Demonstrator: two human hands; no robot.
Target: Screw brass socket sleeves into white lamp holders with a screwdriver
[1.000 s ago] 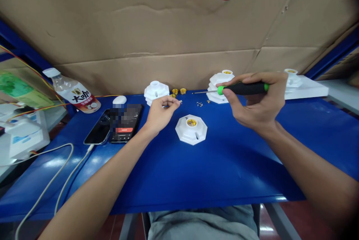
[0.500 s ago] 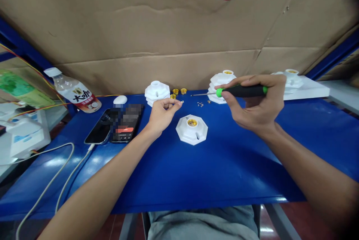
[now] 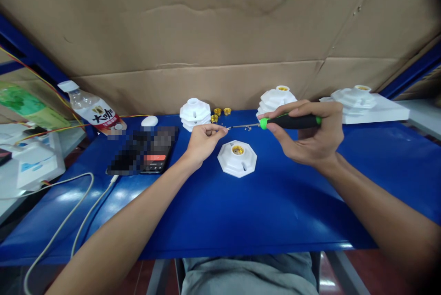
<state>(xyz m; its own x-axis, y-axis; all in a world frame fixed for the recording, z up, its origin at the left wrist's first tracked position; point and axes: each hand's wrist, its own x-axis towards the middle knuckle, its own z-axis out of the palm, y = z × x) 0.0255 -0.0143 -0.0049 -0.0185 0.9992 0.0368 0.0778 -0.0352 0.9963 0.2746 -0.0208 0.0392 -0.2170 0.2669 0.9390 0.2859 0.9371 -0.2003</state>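
My right hand [image 3: 313,134] is wrapped round the black and green handle of a screwdriver [image 3: 291,122], held level with its shaft pointing left. The screwdriver's tip meets a small metal piece [image 3: 228,128] pinched between the thumb and forefinger of my left hand [image 3: 206,141]. That piece is too small to make out in detail. Just below the tip, a white octagonal lamp holder [image 3: 237,159] with a brass threaded socket lies on the blue table. Several tiny screws [image 3: 248,128] are scattered behind the shaft.
Stacked white lamp holder bases stand at the back left [image 3: 195,114], behind my right hand [image 3: 277,99] and far right [image 3: 356,97]. Brass threaded rings [image 3: 217,112] sit beside the left stack. Phones [image 3: 160,148], a white cable [image 3: 82,203] and a bottle [image 3: 93,109] are at left.
My right hand has brought the screwdriver left and slightly down, so its tip now reaches the small metal piece in my left hand. The view has shifted slightly.
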